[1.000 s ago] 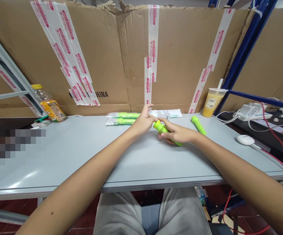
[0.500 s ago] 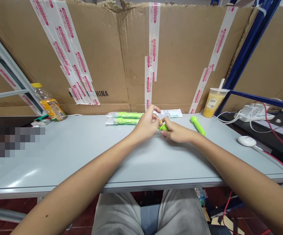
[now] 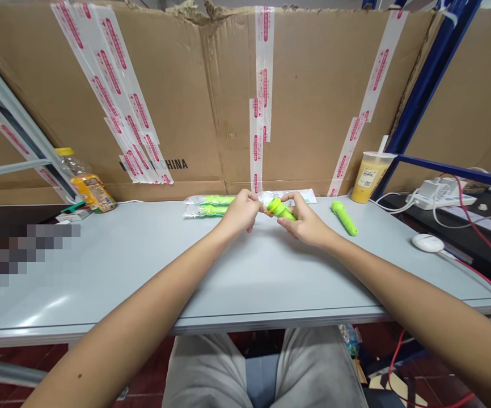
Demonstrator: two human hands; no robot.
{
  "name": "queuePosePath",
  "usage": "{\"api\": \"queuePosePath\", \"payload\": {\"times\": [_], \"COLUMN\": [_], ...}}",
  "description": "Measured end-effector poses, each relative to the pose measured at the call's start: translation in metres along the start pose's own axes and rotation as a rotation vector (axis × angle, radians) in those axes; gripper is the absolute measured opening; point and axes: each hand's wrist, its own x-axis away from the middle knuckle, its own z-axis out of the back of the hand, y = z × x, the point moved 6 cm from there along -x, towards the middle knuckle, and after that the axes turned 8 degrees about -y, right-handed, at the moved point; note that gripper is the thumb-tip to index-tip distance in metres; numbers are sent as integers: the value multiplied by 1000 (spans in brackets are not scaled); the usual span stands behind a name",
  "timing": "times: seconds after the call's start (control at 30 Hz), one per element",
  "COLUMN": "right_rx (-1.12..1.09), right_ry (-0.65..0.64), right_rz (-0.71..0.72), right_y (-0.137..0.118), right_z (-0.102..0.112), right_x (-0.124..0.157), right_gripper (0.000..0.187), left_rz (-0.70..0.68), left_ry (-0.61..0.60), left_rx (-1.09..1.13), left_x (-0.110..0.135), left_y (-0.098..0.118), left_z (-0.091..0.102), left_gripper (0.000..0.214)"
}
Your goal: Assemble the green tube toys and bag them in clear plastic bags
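Note:
My right hand point(image 3: 307, 222) grips a short lime-green tube point(image 3: 286, 213) that looks like a small toy flashlight. Its wide round head, with a yellowish rim point(image 3: 272, 205), tilts up and to the left. Against that rim are the fingertips of my left hand point(image 3: 242, 212), pinched together; what lies between them is too small to make out. A second green tube point(image 3: 345, 219) with a wider end lies on the table to the right of my right hand. Behind my left hand are green pieces in clear plastic bags point(image 3: 206, 211), partly covered by it.
A clear and white packet point(image 3: 307, 196) lies behind my hands, before the taped cardboard wall point(image 3: 177, 102). On the right stand a drink cup point(image 3: 368, 178), a white mouse point(image 3: 428, 243) and a power strip point(image 3: 441, 195) with cables. A juice bottle point(image 3: 94, 191) leans at left.
My left hand has moved a little left and down, its fingers now closer together. More of the green tube shows in my right hand, its head now turned up to the left.

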Motion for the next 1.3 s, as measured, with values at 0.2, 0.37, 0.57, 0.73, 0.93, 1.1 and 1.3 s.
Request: {"api": "queuePosePath", "payload": {"times": [0.2, 0.37, 0.57, 0.73, 0.93, 1.1, 1.3], "right_rx": [248, 488, 629, 610, 460, 307, 43], "right_ry": [-132, -249, -221, -192, -22, 175, 52], "right_rz": [98, 78, -4, -102, -123, -68, 54], "right_y": [-7, -5, 2, 7, 7, 1, -1], "right_z": [-9, -19, -21, -20, -6, 6, 3], "right_x": [5, 6, 5, 2, -3, -2, -2], "right_gripper": [38, 48, 45, 38, 35, 33, 33], "left_rz": [66, 35, -273, -422, -288, 7, -203], "left_ry": [-92, -114, -183, -170, -49, -33, 21], "left_rx": [49, 21, -16, -121, -243, -66, -157], "left_x": [5, 7, 8, 22, 29, 18, 19], "left_y": [-6, 1, 13, 24, 27, 14, 28], "left_z": [-3, -8, -24, -32, -26, -12, -4], "left_gripper": [42, 51, 42, 35, 33, 31, 21]}}
